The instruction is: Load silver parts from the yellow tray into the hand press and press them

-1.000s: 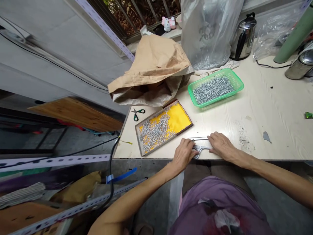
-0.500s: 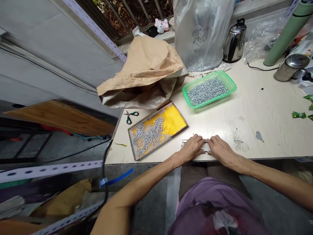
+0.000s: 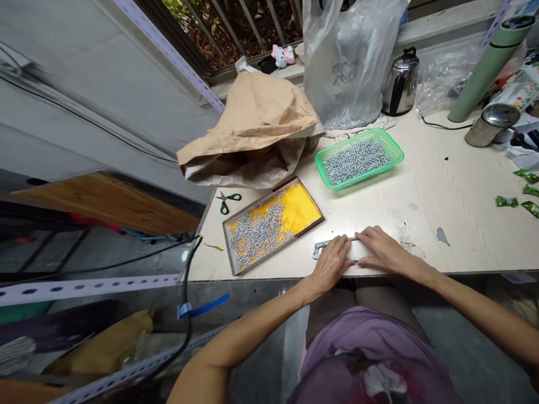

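A flat, pale metal piece [image 3: 354, 250] lies on the table near its front edge, with small fittings showing at its left end. My left hand [image 3: 333, 259] is closed over its left part, fingers together and thumb at the near edge. My right hand [image 3: 379, 251] grips the right part, fingers along the far edge and thumb at the near one. Left of my hands, a shallow tray [image 3: 275, 224] with a yellow lining holds many small metal pins. Farther back stands a green basket [image 3: 398, 154], also filled with small metal pins.
Green-handled scissors [image 3: 227, 202] lie left of the tray. Behind are a brown paper bag [image 3: 261, 118], a clear plastic bag [image 3: 345, 73] and a metal kettle [image 3: 402, 81]. A green bottle [image 3: 484, 76], a metal cup [image 3: 492, 124] and green wrapped sweets [image 3: 506, 201] are at the right.
The view has shifted slightly. My left hand has slid a little off the piece's left end, so more of that end shows. The gap between my hands is slightly wider.
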A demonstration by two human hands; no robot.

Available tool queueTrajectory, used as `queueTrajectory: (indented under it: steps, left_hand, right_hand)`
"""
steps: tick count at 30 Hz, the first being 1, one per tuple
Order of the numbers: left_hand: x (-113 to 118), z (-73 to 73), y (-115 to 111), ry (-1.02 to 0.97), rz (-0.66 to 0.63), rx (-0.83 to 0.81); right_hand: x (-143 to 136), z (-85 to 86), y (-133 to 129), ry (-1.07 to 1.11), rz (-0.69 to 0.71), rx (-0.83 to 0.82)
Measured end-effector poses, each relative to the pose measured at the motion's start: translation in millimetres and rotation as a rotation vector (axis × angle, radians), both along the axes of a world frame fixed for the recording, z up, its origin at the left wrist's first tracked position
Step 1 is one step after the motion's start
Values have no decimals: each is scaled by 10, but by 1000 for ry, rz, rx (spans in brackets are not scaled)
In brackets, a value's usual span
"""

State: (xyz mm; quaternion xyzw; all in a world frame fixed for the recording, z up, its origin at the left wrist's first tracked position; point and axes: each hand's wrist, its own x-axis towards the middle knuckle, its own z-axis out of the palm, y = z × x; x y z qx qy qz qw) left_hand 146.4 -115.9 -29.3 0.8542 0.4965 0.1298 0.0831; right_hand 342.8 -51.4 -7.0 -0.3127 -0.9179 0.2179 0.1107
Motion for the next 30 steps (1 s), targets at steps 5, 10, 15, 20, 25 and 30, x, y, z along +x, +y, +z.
queueTrajectory:
  steps: [5, 10, 15, 20, 25, 30]
  left_hand:
    - [187, -143, -300, -103, 18, 50]
    - [219, -167, -344, -133, 38, -9]
    - [170, -131, -272, -132, 9, -44]
    - [171, 113, -6, -6, 1, -235]
    - [207, 148, 150, 61, -22, -263]
    - [222, -52, 4, -67, -22, -126]
  right_hand:
    - [29, -40, 260, -70, 75, -62]
    - [-67, -38, 505, -118, 198, -107]
    - [-194, 17, 583, -102, 118, -39]
    - [-300, 13, 668, -111, 68, -9]
    - [-286, 32, 841, -139, 7, -27]
    - [-303, 58, 954, -140, -64, -2]
